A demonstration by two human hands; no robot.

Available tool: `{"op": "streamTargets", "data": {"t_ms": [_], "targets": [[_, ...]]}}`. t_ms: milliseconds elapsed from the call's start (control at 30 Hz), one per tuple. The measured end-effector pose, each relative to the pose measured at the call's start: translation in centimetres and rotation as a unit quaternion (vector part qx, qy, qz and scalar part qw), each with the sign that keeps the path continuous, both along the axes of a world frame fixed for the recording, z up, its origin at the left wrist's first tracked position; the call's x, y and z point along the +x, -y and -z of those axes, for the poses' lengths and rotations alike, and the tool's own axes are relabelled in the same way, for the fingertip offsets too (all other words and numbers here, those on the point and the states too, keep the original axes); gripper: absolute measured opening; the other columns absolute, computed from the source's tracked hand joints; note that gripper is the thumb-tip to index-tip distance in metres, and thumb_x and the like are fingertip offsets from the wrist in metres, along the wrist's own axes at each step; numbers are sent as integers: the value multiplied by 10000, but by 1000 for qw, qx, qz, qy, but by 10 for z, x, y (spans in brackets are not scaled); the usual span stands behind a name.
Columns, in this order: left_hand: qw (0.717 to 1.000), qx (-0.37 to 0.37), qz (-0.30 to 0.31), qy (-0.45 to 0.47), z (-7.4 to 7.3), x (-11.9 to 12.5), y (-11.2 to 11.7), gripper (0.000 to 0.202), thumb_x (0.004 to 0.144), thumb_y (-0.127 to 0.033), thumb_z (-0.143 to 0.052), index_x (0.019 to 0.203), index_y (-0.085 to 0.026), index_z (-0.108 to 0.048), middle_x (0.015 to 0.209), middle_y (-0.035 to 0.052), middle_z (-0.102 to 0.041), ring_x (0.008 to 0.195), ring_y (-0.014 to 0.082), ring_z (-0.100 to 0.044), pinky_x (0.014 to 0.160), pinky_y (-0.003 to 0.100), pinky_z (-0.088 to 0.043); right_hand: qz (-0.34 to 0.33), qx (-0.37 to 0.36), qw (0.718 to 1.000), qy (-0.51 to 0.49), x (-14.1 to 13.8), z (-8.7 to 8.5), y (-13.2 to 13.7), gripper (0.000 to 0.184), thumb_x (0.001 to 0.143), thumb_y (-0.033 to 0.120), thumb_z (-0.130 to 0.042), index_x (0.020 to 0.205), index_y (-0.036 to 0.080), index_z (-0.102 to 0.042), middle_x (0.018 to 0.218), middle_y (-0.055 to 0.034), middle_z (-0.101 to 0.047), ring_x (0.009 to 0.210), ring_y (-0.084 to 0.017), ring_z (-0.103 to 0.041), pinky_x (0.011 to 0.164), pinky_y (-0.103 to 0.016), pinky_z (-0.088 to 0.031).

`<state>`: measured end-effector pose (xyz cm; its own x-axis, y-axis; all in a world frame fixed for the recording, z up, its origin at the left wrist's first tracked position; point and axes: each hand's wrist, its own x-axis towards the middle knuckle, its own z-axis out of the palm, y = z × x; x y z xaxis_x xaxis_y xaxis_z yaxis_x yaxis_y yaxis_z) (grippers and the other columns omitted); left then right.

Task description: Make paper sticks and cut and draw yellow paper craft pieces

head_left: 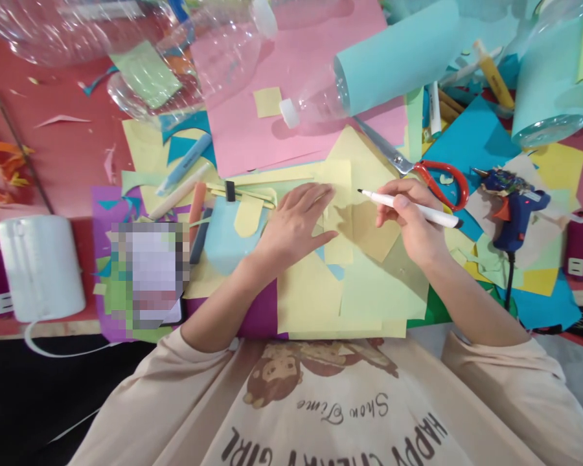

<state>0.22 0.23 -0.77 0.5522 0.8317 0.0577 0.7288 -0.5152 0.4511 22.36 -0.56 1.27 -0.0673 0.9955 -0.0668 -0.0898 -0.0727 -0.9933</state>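
My left hand (304, 217) lies flat on a pale yellow sheet of paper (341, 188), its fingers stretched out to the right. In my right hand (412, 217) is a white marker pen (427, 211), uncapped, its black tip pointing left just above the paper. Under both hands spread several overlapping yellow and pale green paper sheets (383, 285). Above my right hand lie scissors with red handles (440, 178), their blades partly spread or closed, which I cannot tell. A black clip (230, 191) with yellow paper strips sits left of my left hand.
Plastic bottles, one wrapped in turquoise paper (398, 58), lie along the back. A blue glue gun (517, 217) rests at right with its cord. Several markers (184, 165), a blurred phone (158, 272) and a white case (41, 268) are at left.
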Motion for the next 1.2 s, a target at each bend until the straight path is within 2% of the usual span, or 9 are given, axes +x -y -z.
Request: {"op": "streamTargets", "data": {"t_ms": [100, 233, 333, 467, 567, 700, 867, 1200], "targets": [[1000, -1, 9, -11, -1, 5, 2, 569, 849, -382, -633, 1355, -178, -473, 1405, 125, -529, 1324, 313, -454, 1092, 473, -369, 0, 3, 1000, 13, -2, 2, -1, 138, 861, 339, -637, 829, 205, -634, 628, 50, -580, 525, -77, -565, 538, -223, -482], [1000, -11, -7, -24, -1, 9, 7, 595, 853, -402, -612, 1382, -185, -451, 1413, 129, -515, 1315, 316, -455, 1093, 476, -360, -46, -2, 998, 41, -8, 3, -1, 144, 880, 344, -622, 850, 204, -635, 712, 23, -641, 617, -88, -615, 608, -231, -523], [999, -21, -28, -20, 0, 9, 8, 656, 832, -420, -635, 1405, -181, -426, 1433, 136, -495, 1330, 325, -437, 1100, 475, -352, -54, -4, 997, 56, -14, 3, -3, 170, 866, 379, -641, 864, 209, -628, 745, 13, -662, 653, -99, -633, 625, -241, -531], [999, -13, -39, -17, 2, 9, 8, 683, 811, -476, -651, 1397, -204, -431, 1422, 121, -515, 1317, 322, -460, 1085, 465, -365, -37, 1, 995, 90, -17, 6, -5, 217, 821, 389, -695, 799, 196, -598, 674, 18, -629, 583, -93, -593, 536, -231, -469], [999, 4, -41, -10, 3, 8, 8, 716, 794, -492, -667, 1389, -176, -424, 1415, 138, -522, 1302, 324, -480, 1068, 455, -382, -29, -4, 994, 103, -16, 10, -6, 288, 815, 418, -691, 715, 193, -542, 625, 26, -589, 521, -76, -527, 475, -221, -395], [999, 6, -49, 7, 4, 8, 9, 822, 773, -484, -693, 1437, -164, -330, 1394, 156, -533, 1292, 327, -488, 1057, 461, -390, -42, -4, 992, 122, -14, 14, -6, 308, 844, 417, -649, 692, 196, -497, 613, 30, -569, 516, -72, -497, 475, -216, -374], [998, 12, -55, 38, 9, 8, 10, 947, 769, -514, -687, 1495, -182, -179, 1365, 143, -558, 1264, 313, -503, 1049, 462, -393, -80, 28, 979, 183, -13, 16, -5, 281, 863, 407, -617, 708, 199, -509, 581, 33, -556, 526, -82, -494, 473, -214, -362], [998, 15, -51, 42, 8, 8, 10, 1003, 750, -467, -726, 1507, -195, -127, 1363, 129, -559, 1268, 302, -499, 1047, 447, -390, -95, 58, 967, 228, -14, 17, -6, 281, 880, 393, -580, 694, 200, -496, 544, 41, -534, 480, -74, -459, 450, -209, -346]]}}
